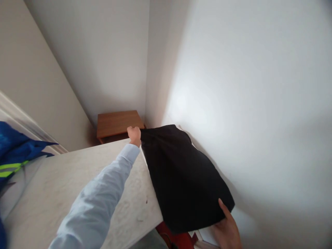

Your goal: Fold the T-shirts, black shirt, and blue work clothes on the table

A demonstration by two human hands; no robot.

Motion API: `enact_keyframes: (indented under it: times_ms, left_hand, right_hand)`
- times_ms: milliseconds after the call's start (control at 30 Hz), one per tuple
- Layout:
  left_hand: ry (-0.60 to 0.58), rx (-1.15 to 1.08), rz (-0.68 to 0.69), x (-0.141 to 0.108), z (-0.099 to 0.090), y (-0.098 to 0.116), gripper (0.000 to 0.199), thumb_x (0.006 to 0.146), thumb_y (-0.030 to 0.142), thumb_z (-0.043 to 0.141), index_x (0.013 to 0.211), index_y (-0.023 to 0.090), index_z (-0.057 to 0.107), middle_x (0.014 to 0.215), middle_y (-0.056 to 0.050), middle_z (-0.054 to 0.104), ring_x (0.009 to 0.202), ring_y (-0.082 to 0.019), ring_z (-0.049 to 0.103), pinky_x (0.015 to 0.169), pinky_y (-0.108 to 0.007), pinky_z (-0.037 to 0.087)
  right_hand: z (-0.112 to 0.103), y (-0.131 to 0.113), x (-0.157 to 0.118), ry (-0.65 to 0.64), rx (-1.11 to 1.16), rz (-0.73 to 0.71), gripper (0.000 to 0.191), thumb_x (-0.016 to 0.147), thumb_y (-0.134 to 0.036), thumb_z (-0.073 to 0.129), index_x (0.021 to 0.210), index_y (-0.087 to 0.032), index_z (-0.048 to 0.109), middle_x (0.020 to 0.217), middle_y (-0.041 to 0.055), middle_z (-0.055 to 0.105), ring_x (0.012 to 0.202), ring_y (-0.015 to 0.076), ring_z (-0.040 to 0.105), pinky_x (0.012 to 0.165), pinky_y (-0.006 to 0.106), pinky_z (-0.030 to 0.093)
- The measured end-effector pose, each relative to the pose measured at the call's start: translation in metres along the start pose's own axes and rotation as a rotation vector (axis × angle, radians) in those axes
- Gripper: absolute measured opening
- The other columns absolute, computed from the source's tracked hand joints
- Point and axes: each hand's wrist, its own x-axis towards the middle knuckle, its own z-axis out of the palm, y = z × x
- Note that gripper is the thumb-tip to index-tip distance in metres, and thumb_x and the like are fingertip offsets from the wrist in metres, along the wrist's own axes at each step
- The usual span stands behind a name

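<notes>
A piece of black cloth (181, 173), perhaps a folded garment, lies stretched along the right end of a pale, marked surface (85, 173), close to the wall. At its far left corner, my left hand (134, 135) is closed in a fist around the fabric. My right hand (228, 224) has hold of the near right corner, thumb on top and the other fingers hidden underneath. The near edge of the cloth hangs past the edge of the surface.
A low brown wooden table (116, 121) stands in the room's corner. Blue fabric with a yellow-green and grey stripe (10, 169) lies at the left. The white wall (246, 103) borders the right side. Something red (178, 238) shows below the cloth.
</notes>
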Motion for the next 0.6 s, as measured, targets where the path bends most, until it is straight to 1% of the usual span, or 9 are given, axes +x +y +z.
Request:
enact_keyframes:
  times_ms: [67,100,200,267,333,400,467,533,600]
  left_hand:
    - [-0.071,0.174,0.204,-0.020,-0.009,-0.005,0.047,0.075,0.005,0.061,0.121,0.012,0.059,0.147,-0.019,0.051,0.146,-0.028,0.036,0.120,-0.040,0.030]
    - [-0.152,0.311,0.338,-0.032,-0.013,-0.010,0.049,0.076,0.006,0.060,0.124,0.012,0.059,0.152,-0.019,0.047,0.150,-0.029,0.032,0.123,-0.040,0.026]
    - [-0.507,0.779,0.693,-0.074,-0.024,-0.032,0.048,0.083,0.014,0.059,0.131,0.012,0.058,0.156,-0.021,0.043,0.152,-0.032,0.028,0.126,-0.046,0.021]
    - [-0.695,0.974,0.778,-0.100,-0.033,-0.047,0.047,0.089,0.024,0.059,0.134,0.012,0.057,0.156,-0.021,0.044,0.153,-0.033,0.027,0.126,-0.048,0.019]
    - [-0.800,1.106,0.812,-0.121,-0.042,-0.060,0.050,0.093,0.033,0.058,0.137,0.011,0.056,0.156,-0.022,0.044,0.154,-0.034,0.024,0.126,-0.049,0.016]
    - [-0.835,1.200,0.820,-0.132,-0.052,-0.069,0.056,0.095,0.041,0.056,0.140,0.009,0.055,0.157,-0.025,0.041,0.154,-0.035,0.022,0.126,-0.050,0.016]
    - [-0.818,1.283,0.820,-0.136,-0.060,-0.074,0.060,0.097,0.046,0.052,0.143,0.008,0.053,0.158,-0.026,0.040,0.153,-0.036,0.024,0.125,-0.051,0.018]
    - [-0.777,1.346,0.853,-0.134,-0.065,-0.077,0.060,0.099,0.047,0.047,0.146,0.009,0.052,0.157,-0.025,0.041,0.152,-0.035,0.028,0.124,-0.050,0.020]
    - [-0.739,1.391,0.902,-0.131,-0.068,-0.079,0.060,0.101,0.047,0.042,0.147,0.009,0.051,0.157,-0.023,0.043,0.151,-0.034,0.032,0.124,-0.048,0.022]
  right_hand:
    - [-0.009,0.018,0.004,-0.061,0.032,0.033,0.033,0.072,-0.056,0.078,0.099,-0.039,0.078,0.109,-0.0064,0.079,0.132,0.0266,0.059,0.111,0.046,0.052]
    - [-0.012,0.023,0.006,-0.087,0.055,0.036,0.030,0.072,-0.058,0.077,0.096,-0.040,0.078,0.109,-0.0065,0.079,0.133,0.0261,0.058,0.112,0.046,0.051]
    - [-0.013,0.026,0.013,-0.161,0.147,0.023,0.034,0.075,-0.066,0.072,0.095,-0.039,0.079,0.115,-0.0038,0.078,0.134,0.0256,0.057,0.112,0.047,0.050]
    - [-0.009,0.019,0.019,-0.205,0.170,0.032,0.040,0.076,-0.070,0.068,0.093,-0.035,0.080,0.112,0.0004,0.079,0.132,0.0276,0.059,0.110,0.048,0.051]
    - [-0.003,0.007,0.024,-0.231,0.122,0.068,0.043,0.075,-0.069,0.070,0.088,-0.028,0.080,0.106,0.0053,0.080,0.127,0.0318,0.063,0.106,0.052,0.053]
    - [0.005,-0.011,0.026,-0.226,0.053,0.097,0.037,0.069,-0.057,0.079,0.084,-0.023,0.078,0.099,0.0081,0.081,0.121,0.0351,0.067,0.103,0.053,0.054]
    - [0.014,-0.035,0.023,-0.195,0.019,0.050,0.033,0.061,-0.040,0.089,0.085,-0.020,0.077,0.095,0.0076,0.081,0.115,0.0355,0.070,0.102,0.052,0.056]
    - [0.018,-0.056,0.016,-0.210,0.037,-0.136,0.039,0.059,-0.030,0.091,0.093,-0.020,0.076,0.101,0.0065,0.081,0.113,0.0327,0.070,0.103,0.049,0.055]
    - [0.015,-0.065,0.013,-0.251,0.099,-0.319,0.041,0.065,-0.028,0.089,0.103,-0.021,0.074,0.110,0.0050,0.079,0.111,0.0282,0.071,0.103,0.046,0.056]
